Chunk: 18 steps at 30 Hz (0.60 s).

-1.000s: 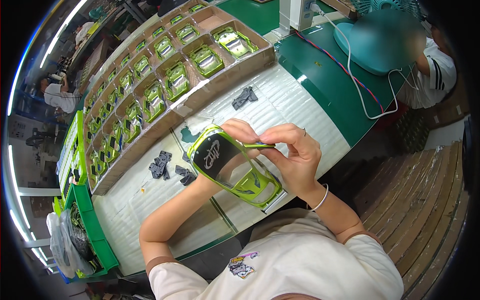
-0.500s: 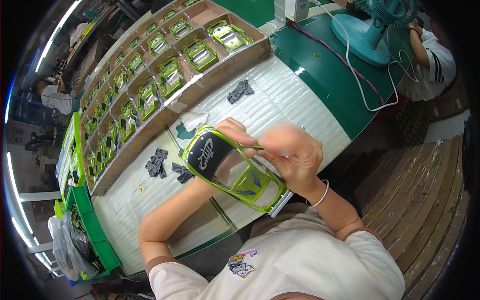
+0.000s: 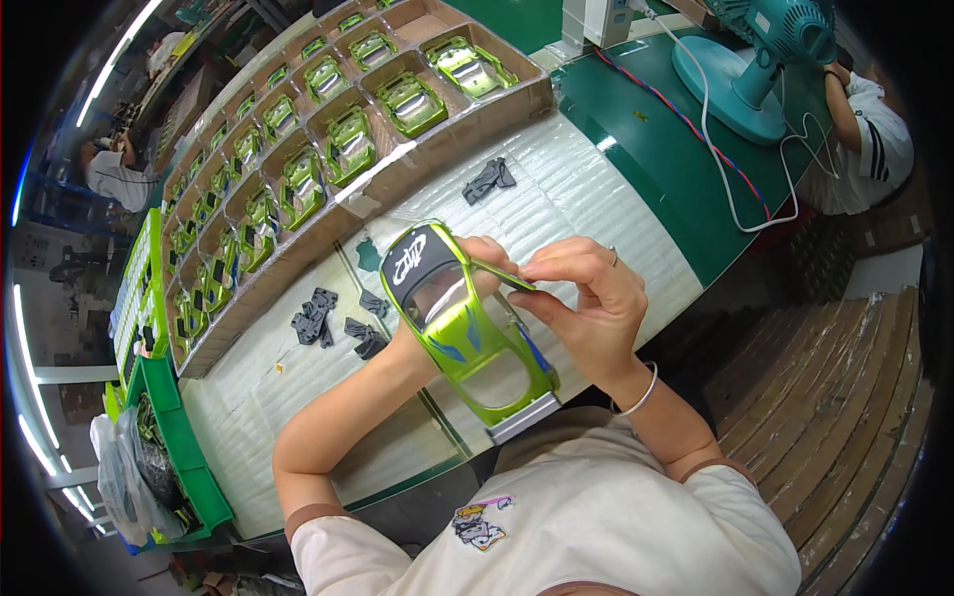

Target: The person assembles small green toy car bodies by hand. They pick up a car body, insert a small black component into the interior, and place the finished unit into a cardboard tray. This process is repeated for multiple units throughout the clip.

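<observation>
Head camera, and there it is, a green toy car (image 3: 479,343) up in the air over the worktable (image 3: 606,209), tilted, its silver bumper (image 3: 524,419) pointing down toward the person's lap; the left hand (image 3: 484,254) has it from behind, fingers curled round the far side, most of that hand hidden by the body, while the right hand (image 3: 596,300) comes in from the side, thumb and forefinger pinched narrow on a thin green-edged panel (image 3: 502,275) jutting out beside the windscreen, and whether that panel is joined to the car I can't tell! Now to the writing: bold white scrawled lettering runs across the black roof (image 3: 419,261), blue marks flash on the bonnet, a colourful picture patch (image 3: 481,526) sits on the person's shirt, and the teal fan (image 3: 790,40) wears a small pale label, too tiny to read; beyond the hands, more green car shells fill the sections of a cardboard tray (image 3: 437,164), and dark grey parts (image 3: 314,318) lie in small heaps on the table, one cluster just below that tray
</observation>
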Each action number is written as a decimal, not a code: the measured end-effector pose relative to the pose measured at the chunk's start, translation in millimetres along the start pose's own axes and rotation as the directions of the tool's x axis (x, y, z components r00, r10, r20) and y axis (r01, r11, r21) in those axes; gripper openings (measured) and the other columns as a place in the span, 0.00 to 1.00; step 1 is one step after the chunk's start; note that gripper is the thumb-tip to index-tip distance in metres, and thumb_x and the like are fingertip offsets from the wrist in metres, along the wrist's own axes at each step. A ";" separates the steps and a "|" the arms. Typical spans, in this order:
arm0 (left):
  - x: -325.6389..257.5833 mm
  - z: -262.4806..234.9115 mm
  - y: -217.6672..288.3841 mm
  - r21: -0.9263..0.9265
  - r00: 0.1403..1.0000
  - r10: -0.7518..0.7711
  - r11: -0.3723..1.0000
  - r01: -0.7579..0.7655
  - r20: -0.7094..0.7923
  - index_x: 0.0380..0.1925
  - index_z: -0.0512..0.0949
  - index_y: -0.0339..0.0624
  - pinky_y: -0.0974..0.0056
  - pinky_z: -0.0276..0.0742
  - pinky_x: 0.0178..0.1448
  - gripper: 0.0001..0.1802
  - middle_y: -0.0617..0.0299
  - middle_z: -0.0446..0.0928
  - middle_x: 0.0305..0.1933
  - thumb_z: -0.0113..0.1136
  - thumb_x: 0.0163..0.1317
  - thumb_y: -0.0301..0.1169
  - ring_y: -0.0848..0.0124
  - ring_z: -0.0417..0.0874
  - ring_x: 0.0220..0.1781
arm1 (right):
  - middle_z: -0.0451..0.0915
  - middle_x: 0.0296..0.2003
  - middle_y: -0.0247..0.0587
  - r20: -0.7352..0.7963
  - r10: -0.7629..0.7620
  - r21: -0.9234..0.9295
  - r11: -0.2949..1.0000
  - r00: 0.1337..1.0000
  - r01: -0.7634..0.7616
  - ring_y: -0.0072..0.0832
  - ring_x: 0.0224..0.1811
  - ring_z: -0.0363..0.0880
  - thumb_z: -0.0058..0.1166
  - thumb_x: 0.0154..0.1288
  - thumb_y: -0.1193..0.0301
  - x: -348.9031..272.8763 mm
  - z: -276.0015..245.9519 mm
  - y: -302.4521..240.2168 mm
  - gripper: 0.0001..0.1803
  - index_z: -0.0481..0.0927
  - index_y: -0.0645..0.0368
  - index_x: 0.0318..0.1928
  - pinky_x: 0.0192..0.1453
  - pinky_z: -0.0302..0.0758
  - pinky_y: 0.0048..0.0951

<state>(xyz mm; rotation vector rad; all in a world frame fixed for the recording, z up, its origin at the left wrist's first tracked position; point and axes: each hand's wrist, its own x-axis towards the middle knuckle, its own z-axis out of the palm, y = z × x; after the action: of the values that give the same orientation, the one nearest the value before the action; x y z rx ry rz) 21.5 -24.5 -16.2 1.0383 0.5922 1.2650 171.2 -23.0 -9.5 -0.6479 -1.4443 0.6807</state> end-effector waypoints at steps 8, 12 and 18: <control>-2.9 4.7 3.1 0.006 0.985 -0.142 0.990 0.143 -0.103 0.31 0.75 0.36 0.70 0.72 0.33 0.06 0.61 0.74 0.30 0.53 0.57 0.28 0.76 0.74 0.32 | 0.80 0.29 0.37 0.006 -0.034 -0.027 0.999 0.999 0.034 0.26 0.31 0.79 0.65 0.40 0.81 0.7 -0.8 -0.1 0.15 0.80 0.58 0.33 0.35 0.75 0.23; -4.8 4.9 2.4 0.008 0.984 -0.152 0.988 0.154 -0.093 0.33 0.73 0.36 0.70 0.72 0.34 0.06 0.60 0.74 0.32 0.53 0.57 0.27 0.75 0.74 0.32 | 0.80 0.30 0.38 0.021 -0.050 -0.040 0.998 0.999 0.050 0.26 0.31 0.79 0.65 0.40 0.81 0.5 -2.0 -0.7 0.15 0.80 0.58 0.33 0.35 0.75 0.23; 2.1 -3.3 -8.3 0.069 0.981 0.161 0.983 -0.168 0.104 0.33 0.73 0.39 0.70 0.71 0.39 0.08 0.60 0.71 0.34 0.59 0.52 0.22 0.73 0.72 0.36 | 0.80 0.29 0.36 0.031 -0.090 -0.069 0.993 0.995 0.092 0.27 0.31 0.78 0.64 0.40 0.82 0.3 -2.9 0.1 0.15 0.80 0.58 0.33 0.35 0.75 0.24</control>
<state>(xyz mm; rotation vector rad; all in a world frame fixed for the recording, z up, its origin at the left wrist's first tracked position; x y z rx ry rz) 23.1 -21.2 -24.6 1.2276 0.4907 1.3346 174.1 -22.7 -9.5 -0.6251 -1.5195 0.5724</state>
